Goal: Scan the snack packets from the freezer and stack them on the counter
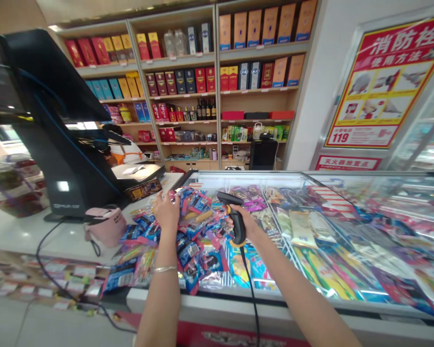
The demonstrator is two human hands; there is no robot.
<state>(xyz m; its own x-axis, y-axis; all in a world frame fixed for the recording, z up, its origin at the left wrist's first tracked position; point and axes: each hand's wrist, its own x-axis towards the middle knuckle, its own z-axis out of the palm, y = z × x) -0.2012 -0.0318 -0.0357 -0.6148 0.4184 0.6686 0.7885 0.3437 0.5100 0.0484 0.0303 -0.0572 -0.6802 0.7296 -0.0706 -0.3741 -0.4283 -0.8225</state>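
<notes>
we have the scanner (239,230) in the right hand (249,222), fingers wrapped round the grip, head aimed left over the packs (188,250). it's held up over the right side of the pile. left hand (167,212) is on the pile's upper left, fingers curled; can't tell if they're closed on a pack or only resting.

handling, our guess: scanner is light, rigid, hard plastic; hold by the handle, keep fingers off the window. its cord (252,299) drops over the freezer (217,302) edge and could drag or snag. packs look light, slick film, floppy; contents may be brittle. pinch a sealed edge, don't squeeze the middle. they'd slide easily on glass.

pile sits across counter (70,237) and freezer glass, some packs poking past the front edge.

counts: one scanner, one pink cup (106,226) just left of the pile, one terminal (75,144) behind it, one bracelet (165,269) on the left wrist. six orange boxes (254,29) top right shelf. packs: overlapped, well over ten, we can't get an exact number.
</notes>
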